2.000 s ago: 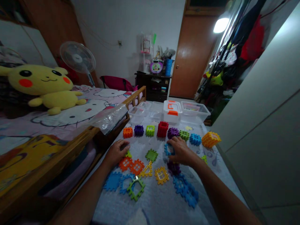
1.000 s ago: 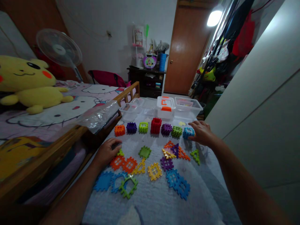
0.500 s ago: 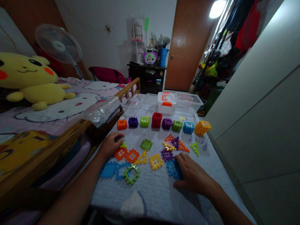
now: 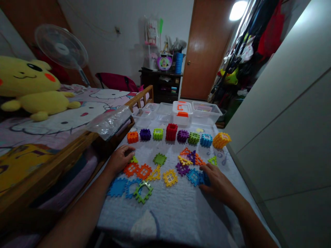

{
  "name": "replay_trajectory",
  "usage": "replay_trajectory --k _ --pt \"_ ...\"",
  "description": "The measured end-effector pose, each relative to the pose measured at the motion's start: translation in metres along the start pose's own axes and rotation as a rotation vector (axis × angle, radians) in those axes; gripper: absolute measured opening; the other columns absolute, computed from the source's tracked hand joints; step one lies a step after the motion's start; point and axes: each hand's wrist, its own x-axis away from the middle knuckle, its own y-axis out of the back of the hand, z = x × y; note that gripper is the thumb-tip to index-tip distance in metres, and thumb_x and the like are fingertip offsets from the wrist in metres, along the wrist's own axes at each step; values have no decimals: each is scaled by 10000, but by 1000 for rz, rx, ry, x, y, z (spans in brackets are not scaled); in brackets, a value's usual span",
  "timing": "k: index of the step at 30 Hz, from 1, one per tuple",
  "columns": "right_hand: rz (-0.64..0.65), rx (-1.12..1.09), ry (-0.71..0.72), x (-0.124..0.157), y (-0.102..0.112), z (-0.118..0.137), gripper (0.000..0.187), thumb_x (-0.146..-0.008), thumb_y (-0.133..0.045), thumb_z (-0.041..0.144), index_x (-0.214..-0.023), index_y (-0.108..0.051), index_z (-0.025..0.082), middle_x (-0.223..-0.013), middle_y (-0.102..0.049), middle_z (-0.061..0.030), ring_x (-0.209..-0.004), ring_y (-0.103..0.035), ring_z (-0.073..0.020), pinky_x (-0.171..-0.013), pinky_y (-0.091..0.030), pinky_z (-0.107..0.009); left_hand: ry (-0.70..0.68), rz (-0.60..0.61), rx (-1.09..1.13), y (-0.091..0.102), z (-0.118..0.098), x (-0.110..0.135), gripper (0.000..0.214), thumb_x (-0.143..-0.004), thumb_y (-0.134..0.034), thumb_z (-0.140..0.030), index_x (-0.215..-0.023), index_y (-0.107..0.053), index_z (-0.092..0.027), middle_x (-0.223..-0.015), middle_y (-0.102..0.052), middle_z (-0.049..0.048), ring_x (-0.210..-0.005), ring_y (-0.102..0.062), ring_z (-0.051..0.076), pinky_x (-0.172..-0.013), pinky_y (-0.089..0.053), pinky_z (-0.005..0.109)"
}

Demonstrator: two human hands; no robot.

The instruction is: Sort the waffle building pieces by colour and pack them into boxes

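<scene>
My right hand [image 4: 216, 182] has its thumb and fingers around a blue interlocking tile [image 4: 206, 179], which it partly hides. Beside that lies a blue window tile [image 4: 193, 176], with a purple tile [image 4: 182, 169] to its upper left. My left hand [image 4: 122, 159] rests on the cloth, fingers loosely stretched, holding nothing I can see. By its fingertips is a light green piece [image 4: 134, 159], partly covered. Orange window tiles [image 4: 144, 171], a yellow triangle [image 4: 155, 173], a yellow window tile [image 4: 170, 178], a green square [image 4: 159, 159] and a green frame [image 4: 143, 193] lie between the hands.
Behind the loose tiles runs a row of same-coloured stacks, including a red stack [image 4: 171, 132] and a yellow stack [image 4: 221, 140]. Clear plastic boxes [image 4: 207, 112] and a lidded box [image 4: 182, 113] stand at the far end. A wooden bed rail [image 4: 103, 137] borders the left.
My right hand has moved a little to the right with a blue tile, and more of the blue window tile shows. My left hand stays in place. The view has shifted slightly.
</scene>
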Motion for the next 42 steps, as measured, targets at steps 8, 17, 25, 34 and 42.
replay_trajectory --k 8,17,25,34,42 --pt "-48 64 6 6 8 -1 528 -736 -727 327 -1221 -578 178 -1218 -583 -140 -1130 -521 -310 -996 -414 -469 -12 20 -17 1 2 -1 356 -738 -560 -484 -911 -685 -200 -983 -696 62 -899 -645 240 -866 -515 357" --pt "-66 62 11 -8 -10 39 415 -765 -668 281 -1159 -603 163 -1135 -642 -136 -1090 -559 -300 -984 -422 -438 -1 1 -12 1 0 0 347 -735 -565 -485 -906 -683 -207 -1000 -697 63 -909 -644 240 -873 -515 361" --pt "-28 -198 108 3 -3 42 244 -930 -427 248 -1023 -647 202 -990 -701 -68 -948 -640 -212 -876 -480 -350 1 1 -11 2 -5 0 369 -720 -565 -485 -893 -694 -184 -982 -695 74 -884 -656 248 -847 -521 366" --pt "-176 7 42 -2 -17 46 301 -857 -576 307 -1123 -637 178 -1155 -606 -140 -1098 -530 -294 -985 -419 -460 -4 8 -16 2 -3 1 348 -729 -563 -477 -901 -681 -198 -1028 -693 72 -930 -643 245 -893 -509 365" --pt "-54 108 -33 4 -25 60 323 -740 -705 373 -1013 -647 211 -1069 -607 -108 -1025 -511 -299 -916 -412 -439 3 13 -21 2 0 -1 364 -726 -564 -493 -909 -689 -205 -1025 -698 73 -937 -643 249 -872 -518 357"
